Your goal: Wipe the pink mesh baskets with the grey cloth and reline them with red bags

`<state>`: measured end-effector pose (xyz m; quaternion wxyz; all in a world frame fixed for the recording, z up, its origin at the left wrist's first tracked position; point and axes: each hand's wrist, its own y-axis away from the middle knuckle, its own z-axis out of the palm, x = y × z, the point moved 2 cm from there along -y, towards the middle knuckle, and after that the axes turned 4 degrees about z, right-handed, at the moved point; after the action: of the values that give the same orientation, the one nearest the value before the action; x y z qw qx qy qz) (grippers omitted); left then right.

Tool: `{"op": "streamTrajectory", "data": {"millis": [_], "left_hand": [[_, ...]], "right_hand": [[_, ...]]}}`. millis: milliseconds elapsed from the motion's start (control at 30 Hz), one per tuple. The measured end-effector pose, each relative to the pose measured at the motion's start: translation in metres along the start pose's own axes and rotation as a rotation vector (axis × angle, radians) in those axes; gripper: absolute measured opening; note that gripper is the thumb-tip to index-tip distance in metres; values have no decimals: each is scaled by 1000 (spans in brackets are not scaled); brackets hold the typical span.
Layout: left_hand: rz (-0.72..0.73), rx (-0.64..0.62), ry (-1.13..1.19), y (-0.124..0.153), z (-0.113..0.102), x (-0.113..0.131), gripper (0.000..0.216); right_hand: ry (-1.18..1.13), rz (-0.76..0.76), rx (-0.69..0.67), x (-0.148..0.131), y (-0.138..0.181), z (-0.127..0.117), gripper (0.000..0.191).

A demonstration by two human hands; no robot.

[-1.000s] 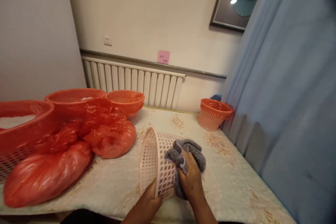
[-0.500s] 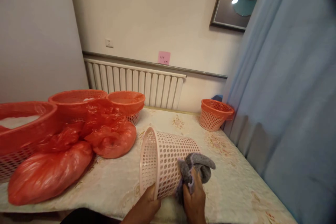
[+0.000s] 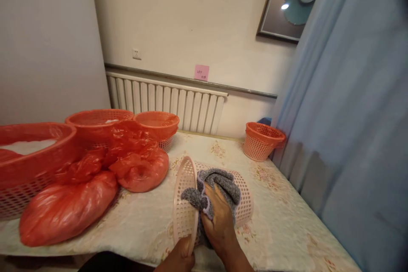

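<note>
A pale pink perforated plastic basket (image 3: 245,204) lies on its side on the table, mouth facing left. My left hand (image 3: 180,257) grips the basket's rim at the bottom, fingers closed round it. My right hand (image 3: 218,223) presses a bunched grey cloth (image 3: 219,182) against the basket's upper side near the rim, fingers closed on the cloth.
Red plastic bags (image 3: 70,204) lie bulging at the left by three red-lined baskets (image 3: 154,121). A small orange basket (image 3: 263,140) stands at the far right corner. A flowered tablecloth (image 3: 287,225) covers the table. A blue curtain (image 3: 350,136) hangs right; a radiator (image 3: 165,102) runs behind.
My right hand has carried the grey cloth from the basket's lower right side up and left onto its upper side near the rim. The basket has turned slightly. My left hand keeps its hold.
</note>
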<state>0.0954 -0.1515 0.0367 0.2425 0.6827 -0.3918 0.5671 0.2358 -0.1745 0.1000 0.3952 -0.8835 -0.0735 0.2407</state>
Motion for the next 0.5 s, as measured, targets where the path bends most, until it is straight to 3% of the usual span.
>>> {"op": "streamTrajectory", "data": {"millis": [67,200,300,400,500], "left_hand": [[39,16,38,-3,-1,8,64],[109,176,115,-17,-3,23,61],[157,197,161,-25,-3,26,63],[140,185,166,-25,-3,23,62],[104,155,188,-23,-2,20,67]], "right_hand": [[17,9,3,0,4,4,56],[26,6,-1,-1,15,9,59],[21,4,-27,6,13,7,59],[28,106,-7,30,2,1,53],[37,273,83,72,-4,-11,49]]}}
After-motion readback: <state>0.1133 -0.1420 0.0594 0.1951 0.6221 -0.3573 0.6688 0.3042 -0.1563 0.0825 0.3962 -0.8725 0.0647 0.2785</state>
